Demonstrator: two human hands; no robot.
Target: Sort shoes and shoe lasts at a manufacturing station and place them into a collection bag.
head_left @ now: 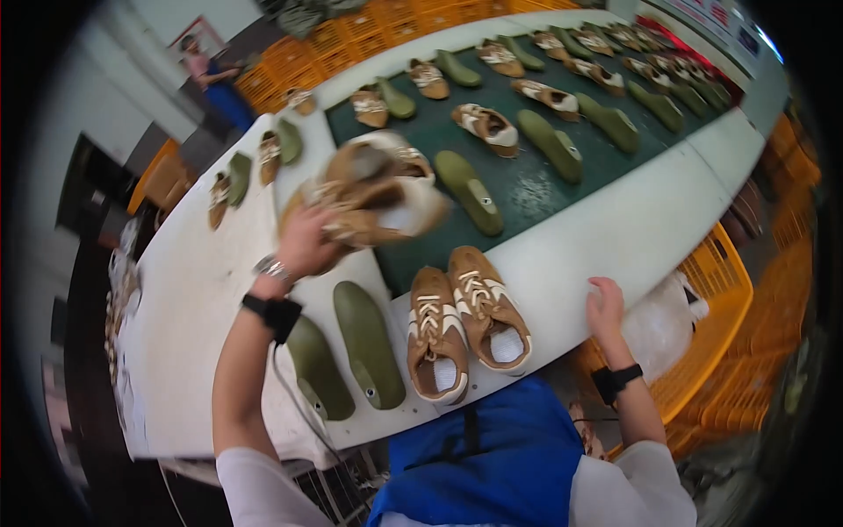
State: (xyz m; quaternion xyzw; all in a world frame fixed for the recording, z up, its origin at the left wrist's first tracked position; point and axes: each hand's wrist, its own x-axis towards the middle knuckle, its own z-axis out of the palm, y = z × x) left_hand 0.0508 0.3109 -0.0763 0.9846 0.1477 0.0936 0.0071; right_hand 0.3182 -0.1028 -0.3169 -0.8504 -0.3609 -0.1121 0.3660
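My left hand (312,239) is closed on a pair of tan and white sneakers (391,211), blurred by motion and lifted over the green belt's near left corner. The fingers' exact grip is partly hidden by the shoes. My right hand (604,307) is raised by the table's front edge at the right, its fingers loosely apart and nothing in them. Between my hands, a brown sneaker (435,338) and its mate (488,303) stand side by side on the white tabletop, laced, heels toward me. Just left of them lie two green shoe lasts (367,342).
The green belt (531,198) carries rows of sneakers (487,127) and green lasts (549,145). More shoes line the white table's (202,281) far left. A yellow crate (720,290) with clear plastic sits at right. Another person (215,83) stands at the far left.
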